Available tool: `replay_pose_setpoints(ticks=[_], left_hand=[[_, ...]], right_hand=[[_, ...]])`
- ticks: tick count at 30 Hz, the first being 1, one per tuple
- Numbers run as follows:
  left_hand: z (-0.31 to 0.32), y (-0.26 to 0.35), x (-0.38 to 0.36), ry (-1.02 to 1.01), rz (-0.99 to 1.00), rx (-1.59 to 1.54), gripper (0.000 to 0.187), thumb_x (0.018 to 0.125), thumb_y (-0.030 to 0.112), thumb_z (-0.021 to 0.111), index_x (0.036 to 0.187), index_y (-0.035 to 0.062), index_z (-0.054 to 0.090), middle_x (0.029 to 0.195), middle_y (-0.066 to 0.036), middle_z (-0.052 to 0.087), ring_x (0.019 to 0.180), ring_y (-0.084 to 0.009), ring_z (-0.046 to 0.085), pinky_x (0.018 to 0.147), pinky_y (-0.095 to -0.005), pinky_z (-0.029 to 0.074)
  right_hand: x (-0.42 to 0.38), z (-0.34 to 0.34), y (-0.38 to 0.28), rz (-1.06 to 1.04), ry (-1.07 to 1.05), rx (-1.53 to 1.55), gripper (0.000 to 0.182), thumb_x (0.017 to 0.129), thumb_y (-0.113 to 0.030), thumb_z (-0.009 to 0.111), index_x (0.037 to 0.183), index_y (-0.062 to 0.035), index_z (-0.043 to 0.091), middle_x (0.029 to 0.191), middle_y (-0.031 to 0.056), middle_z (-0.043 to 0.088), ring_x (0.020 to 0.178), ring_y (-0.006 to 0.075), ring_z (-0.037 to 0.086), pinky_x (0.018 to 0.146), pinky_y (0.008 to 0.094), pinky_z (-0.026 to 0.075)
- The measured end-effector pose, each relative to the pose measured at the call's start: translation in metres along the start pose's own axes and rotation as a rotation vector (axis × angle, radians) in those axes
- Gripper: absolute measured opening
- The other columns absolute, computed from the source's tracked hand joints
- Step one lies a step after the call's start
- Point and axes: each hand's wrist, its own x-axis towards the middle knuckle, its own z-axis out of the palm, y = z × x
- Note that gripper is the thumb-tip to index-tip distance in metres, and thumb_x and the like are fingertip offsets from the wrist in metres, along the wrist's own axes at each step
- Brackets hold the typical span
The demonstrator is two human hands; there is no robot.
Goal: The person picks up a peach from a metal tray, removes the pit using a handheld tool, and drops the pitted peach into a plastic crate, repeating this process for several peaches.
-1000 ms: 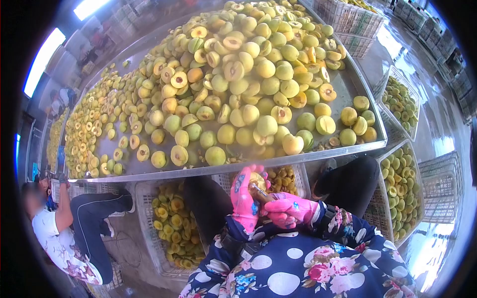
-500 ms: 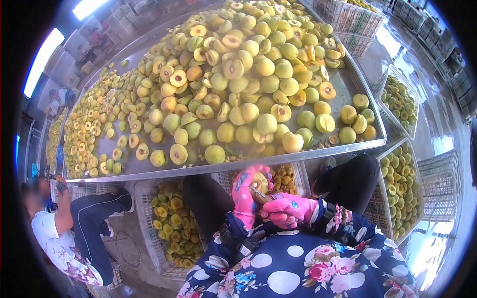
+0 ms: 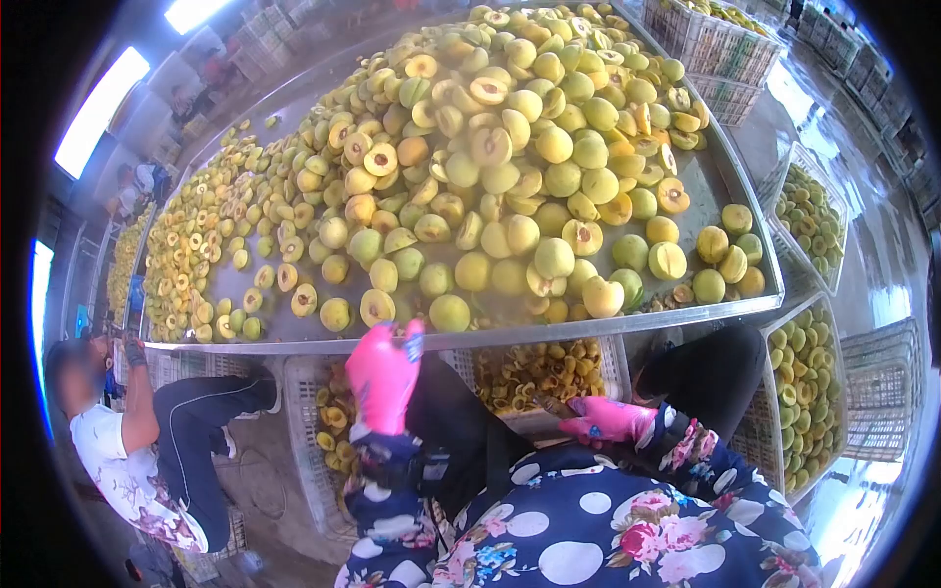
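Note:
My left hand [image 3: 383, 380], in a pink glove, is raised at the front edge of the metal table [image 3: 323, 345]. Its fingers are apart and I see no fruit in them. Just beyond it lie a cut peach half [image 3: 376, 307] and a rounded green-yellow peach [image 3: 450, 314]. Lower and to the right, my right hand [image 3: 610, 419], also gloved in pink, is closed around a small pitting tool [image 3: 555, 405]. That tool points left, above a crate [image 3: 616, 367] of brownish-yellow scraps; its tip is hard to make out.
A heap of halved peaches [image 3: 490, 147] covers much of the table. A crate of hollowed halves [image 3: 306, 431] stands by my left leg. Crates of fruit [image 3: 806, 382] line my right side. At the left sits a co-worker [image 3: 147, 441]. The floor [image 3: 863, 284] looks wet.
My left hand has moved from beside the right hand up and left to the table edge, and the yellow peach half is out of it. My right hand moved slightly right, keeping the tool.

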Motion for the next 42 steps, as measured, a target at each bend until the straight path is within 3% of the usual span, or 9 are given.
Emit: replay_pose_setpoints(ticks=[2,5,8,12,15,20,27,33,42], left_hand=[[0.031,0.013,0.022,-0.156,0.134,0.119,0.044,0.079,0.046,0.062,0.085,0.0021,0.061,0.075,-0.020,0.062,0.074,-0.0366,0.062,0.067,-0.0434,0.049],[0.070,0.032,0.048,-0.421,0.019,0.244,0.050,0.076,0.044,0.066,0.093,-0.0019,0.059,0.086,-0.019,0.064,0.082,-0.0341,0.063,0.071,-0.0402,0.050],[0.076,0.011,0.050,-0.492,-0.004,-0.456,0.052,0.084,0.039,0.058,0.109,-0.0064,0.054,0.098,-0.020,0.063,0.086,-0.0342,0.063,0.072,-0.0394,0.052],[0.051,0.014,0.029,-0.779,-0.559,-1.930,0.053,0.089,0.033,0.048,0.128,-0.0035,0.043,0.129,-0.025,0.045,0.103,-0.0386,0.055,0.079,-0.0479,0.051],[0.023,0.041,0.011,-0.875,-0.733,-2.176,0.054,0.090,0.034,0.045,0.130,-0.0024,0.041,0.132,-0.024,0.042,0.109,-0.0377,0.052,0.080,-0.0460,0.051],[0.014,0.065,-0.012,-0.832,-0.702,-2.020,0.057,0.093,0.042,0.038,0.128,-0.0023,0.044,0.122,-0.021,0.052,0.101,-0.0310,0.058,0.081,-0.0434,0.050],[0.012,0.083,-0.033,-0.766,-0.558,-1.806,0.049,0.097,0.034,0.033,0.125,-0.0048,0.045,0.120,-0.021,0.053,0.103,-0.0298,0.056,0.088,-0.0405,0.047],[0.010,0.094,-0.043,-0.792,-0.677,-1.936,0.047,0.098,0.031,0.032,0.127,-0.0042,0.043,0.121,-0.021,0.052,0.106,-0.0299,0.055,0.091,-0.0413,0.046],[0.011,0.101,-0.050,-0.813,-0.520,-2.031,0.043,0.095,0.021,0.037,0.131,-0.0028,0.037,0.129,-0.021,0.044,0.118,-0.0331,0.046,0.099,-0.0473,0.039]], right_hand=[[0.002,0.001,0.004,-0.037,0.029,0.031,0.030,0.088,-0.033,0.056,0.087,-0.0053,0.047,0.065,-0.0011,0.050,0.049,0.0085,0.047,0.042,0.0233,0.036],[-0.008,-0.004,-0.001,-0.013,0.061,0.074,0.030,0.089,-0.034,0.054,0.091,-0.0046,0.047,0.068,0.0009,0.051,0.051,0.0097,0.047,0.042,0.0245,0.037],[-0.021,-0.006,-0.002,-0.052,0.111,0.261,0.028,0.090,-0.033,0.054,0.093,-0.0061,0.046,0.068,0.0002,0.051,0.050,0.0082,0.047,0.042,0.0234,0.037],[-0.048,-0.005,-0.029,-0.218,0.085,0.440,0.026,0.091,-0.028,0.054,0.103,-0.0054,0.048,0.070,-0.0003,0.053,0.053,0.0060,0.050,0.047,0.0195,0.040],[-0.053,-0.003,-0.045,-0.330,0.063,0.429,0.028,0.091,-0.025,0.054,0.110,-0.0044,0.050,0.070,-0.0010,0.054,0.055,0.0052,0.051,0.051,0.0180,0.041],[-0.066,0.007,-0.070,-0.402,0.098,0.372,0.027,0.092,-0.024,0.052,0.112,-0.0055,0.049,0.071,-0.0018,0.053,0.055,0.0047,0.049,0.050,0.0178,0.040],[-0.071,0.015,-0.074,-0.521,0.213,0.206,0.030,0.092,-0.025,0.054,0.110,-0.0012,0.047,0.067,0.0004,0.052,0.055,0.0069,0.048,0.050,0.0230,0.040],[-0.067,0.017,-0.072,-0.521,0.225,0.240,0.025,0.092,-0.023,0.053,0.105,-0.0025,0.048,0.069,0.0002,0.053,0.055,0.0063,0.048,0.050,0.0221,0.040],[-0.060,0.014,-0.074,-0.565,0.326,0.368,0.025,0.091,-0.024,0.056,0.102,-0.0030,0.049,0.072,0.0020,0.057,0.056,0.0080,0.052,0.049,0.0218,0.040]])
